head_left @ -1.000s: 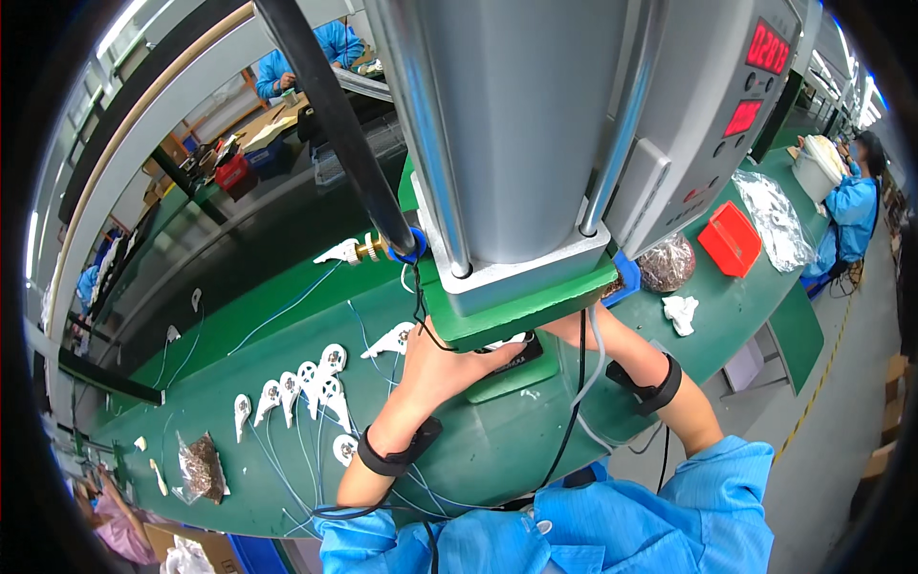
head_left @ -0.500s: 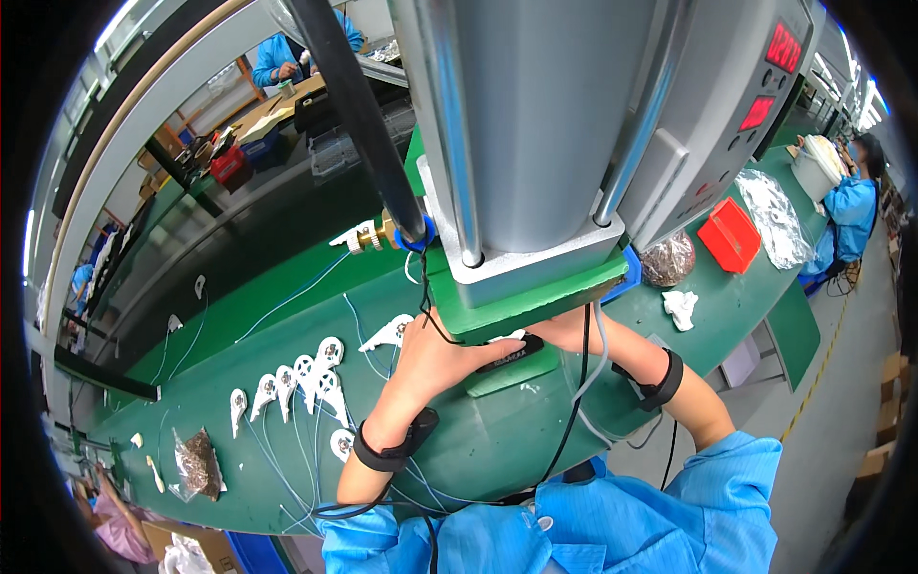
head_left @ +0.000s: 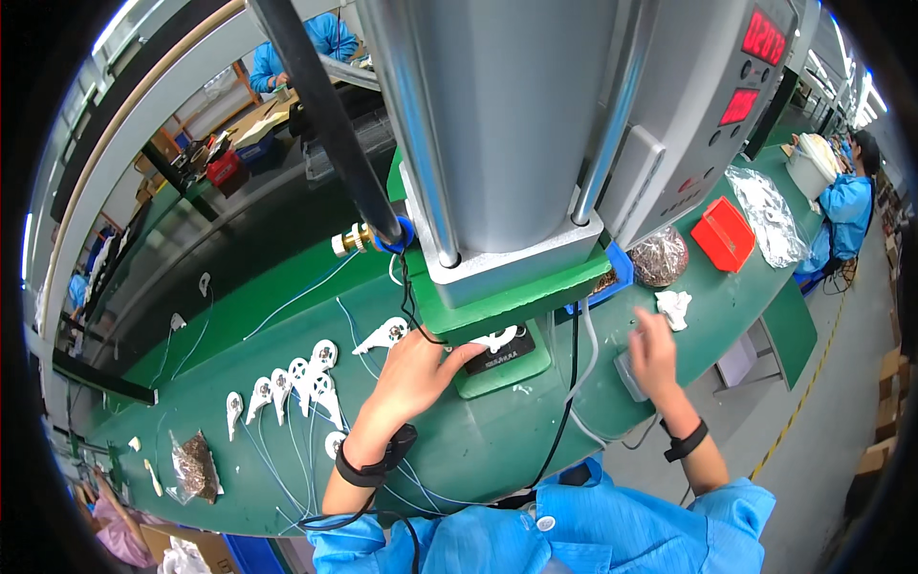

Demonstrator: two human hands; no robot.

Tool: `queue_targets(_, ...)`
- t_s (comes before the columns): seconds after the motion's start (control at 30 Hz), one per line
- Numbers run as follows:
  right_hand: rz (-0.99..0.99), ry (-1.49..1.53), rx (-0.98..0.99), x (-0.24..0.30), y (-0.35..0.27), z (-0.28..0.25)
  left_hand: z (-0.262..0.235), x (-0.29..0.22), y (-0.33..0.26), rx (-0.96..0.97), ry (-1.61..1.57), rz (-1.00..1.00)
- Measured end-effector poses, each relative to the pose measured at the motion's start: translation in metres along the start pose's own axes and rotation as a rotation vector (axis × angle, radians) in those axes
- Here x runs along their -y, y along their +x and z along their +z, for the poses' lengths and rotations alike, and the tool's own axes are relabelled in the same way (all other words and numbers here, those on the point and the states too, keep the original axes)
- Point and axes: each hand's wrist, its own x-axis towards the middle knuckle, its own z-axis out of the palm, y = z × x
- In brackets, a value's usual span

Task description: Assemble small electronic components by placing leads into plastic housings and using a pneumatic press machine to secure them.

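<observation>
My left hand reaches under the green plate of a press, its fingertips partly hidden there. Its thumb and fingers pinch the edge of a white plastic part that lies on the black block of the press's green base. Off to the right, my right hand hovers empty, fingers apart and slightly blurred, over a small grey box on the bench. Several white plastic parts with metal centres and thin blue wires lie to the left of my left hand.
A blue bin, a bag of small brown pieces, a red tray and crumpled white tissue stand right of the press. Another bag lies far left. Cables cross the green bench. Co-workers sit farther off.
My right hand has come out from under the press and swung right, over the small grey box. My left hand stays at the press, where the white part now shows.
</observation>
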Motion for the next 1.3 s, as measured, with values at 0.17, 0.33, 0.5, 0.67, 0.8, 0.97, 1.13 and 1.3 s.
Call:
queue_targets(0.17, -0.037, -0.077, 0.018, -0.003, -0.001, 0.006, 0.000, 0.002, -0.002, 0.060, -0.088, -0.098)
queue_targets(0.33, -0.232, -0.185, 0.220, 0.023, 0.059, -0.011, -0.005, -0.008, -0.007, 0.026, -0.072, -0.102)
queue_targets(0.5, -0.119, -0.369, 0.715, -0.006, 0.120, 0.029, -0.005, -0.008, -0.009, 0.020, -0.097, -0.101)
queue_targets(0.67, -0.318, -0.247, 0.684, -0.073, 0.121, 0.093, -0.003, -0.010, -0.007, -0.004, -0.148, -0.094)
queue_targets(0.8, -0.283, -0.154, 0.666, -0.056, 0.122, 0.097, 0.001, 0.003, -0.008, -0.109, -0.263, -0.137)
queue_targets(0.97, -0.318, -0.114, 0.531, -0.044, 0.109, 0.086, -0.055, 0.040, -0.016, -0.217, -0.214, -0.226)
queue_targets(1.13, -0.273, 0.027, 0.421, -0.024, 0.110, 0.062, -0.088, 0.169, 0.055, -0.405, 0.083, -0.258)
queue_targets(1.3, -0.094, 0.090, 0.386, 0.003, 0.108, 0.028, -0.055, 0.221, 0.195, -0.412, 0.526, -0.594)
